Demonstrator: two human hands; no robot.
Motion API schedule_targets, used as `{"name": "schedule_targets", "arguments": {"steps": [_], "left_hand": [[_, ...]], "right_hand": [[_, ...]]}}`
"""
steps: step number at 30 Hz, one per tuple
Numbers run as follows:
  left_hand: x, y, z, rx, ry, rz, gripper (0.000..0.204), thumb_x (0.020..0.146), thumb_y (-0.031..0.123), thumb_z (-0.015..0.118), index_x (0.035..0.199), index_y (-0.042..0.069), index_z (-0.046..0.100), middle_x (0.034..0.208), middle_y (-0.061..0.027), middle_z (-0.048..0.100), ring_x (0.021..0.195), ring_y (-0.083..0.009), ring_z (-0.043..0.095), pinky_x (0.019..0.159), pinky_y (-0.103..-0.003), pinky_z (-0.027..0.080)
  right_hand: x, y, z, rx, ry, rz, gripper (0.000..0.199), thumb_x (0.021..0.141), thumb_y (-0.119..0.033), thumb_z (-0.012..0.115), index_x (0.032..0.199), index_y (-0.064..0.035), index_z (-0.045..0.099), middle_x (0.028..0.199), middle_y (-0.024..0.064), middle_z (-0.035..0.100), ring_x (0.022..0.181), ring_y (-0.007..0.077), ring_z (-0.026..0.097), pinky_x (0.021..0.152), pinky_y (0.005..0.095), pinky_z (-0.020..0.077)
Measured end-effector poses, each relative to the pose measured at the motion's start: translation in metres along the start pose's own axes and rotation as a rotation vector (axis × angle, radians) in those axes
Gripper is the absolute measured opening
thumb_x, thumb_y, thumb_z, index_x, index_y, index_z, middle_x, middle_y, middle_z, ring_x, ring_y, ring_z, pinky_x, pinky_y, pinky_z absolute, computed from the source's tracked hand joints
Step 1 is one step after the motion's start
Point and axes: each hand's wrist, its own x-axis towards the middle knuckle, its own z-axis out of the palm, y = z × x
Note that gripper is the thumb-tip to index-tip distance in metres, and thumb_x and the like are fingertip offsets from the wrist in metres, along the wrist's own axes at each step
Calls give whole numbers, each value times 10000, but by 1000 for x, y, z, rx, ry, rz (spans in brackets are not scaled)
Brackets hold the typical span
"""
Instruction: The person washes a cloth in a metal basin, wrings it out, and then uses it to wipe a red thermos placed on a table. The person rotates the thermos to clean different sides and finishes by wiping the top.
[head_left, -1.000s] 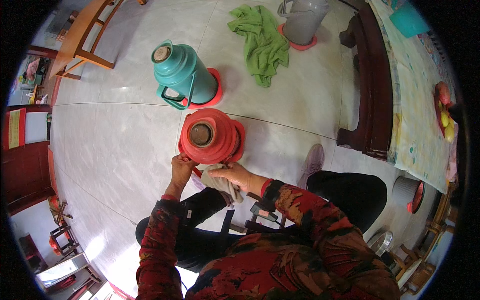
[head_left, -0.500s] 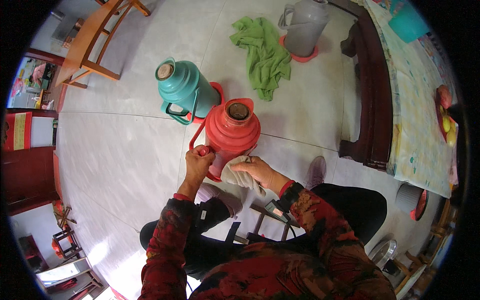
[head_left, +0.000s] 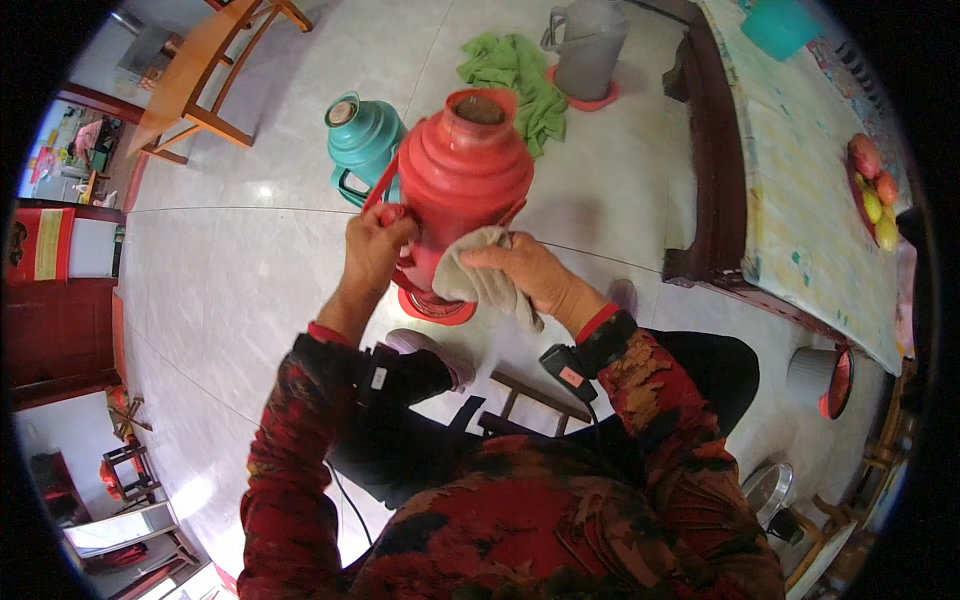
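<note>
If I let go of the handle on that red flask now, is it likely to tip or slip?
Probably tips: the red flask is tall, leans, and rests on a narrow base. The left hand grips its handle; the right hand presses a limp cloth against its smooth, likely slippery side.

The red flask (head_left: 463, 180) looked like smooth, slightly glossy plastic. The rag (head_left: 480, 280) pressed on it was soft matt cloth, beige. The teal flask (head_left: 358, 140) had the same shiny plastic. The floor (head_left: 230, 290) was glossy pale tile, and the green towel (head_left: 515, 80) was rough cloth.
</note>
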Motion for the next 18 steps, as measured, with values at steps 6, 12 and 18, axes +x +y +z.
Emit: {"name": "schedule_targets", "arguments": {"steps": [6, 12, 18], "left_hand": [[-24, 84, 24, -31, -147, 239, 88, 728, 63, 557, 647, 32, 571, 658, -1, 538, 583, -98, 490, 523, -254, 408], [-28, 187, 97, -371, -369, 194, 113, 699, -14, 531, 801, 17, 568, 769, -14, 553, 665, -120, 435, 664, -251, 382], [-31, 263, 190, -523, -639, 324, 77, 721, -47, 540, 728, 25, 514, 687, -32, 487, 648, -144, 445, 643, -255, 380]], "right_hand": [[-96, -69, 31, -38, 14, -235, 207, 809, -157, 681, 956, -13, 656, 837, 48, 661, 738, 120, 623, 670, 265, 502], [-190, -142, 27, -154, 115, -576, 245, 764, -171, 715, 948, -15, 671, 875, 41, 669, 793, 133, 628, 710, 291, 502], [-284, -198, 12, -226, 360, -732, 295, 727, -206, 744, 931, -6, 672, 843, 49, 668, 724, 146, 630, 660, 291, 508]]}}
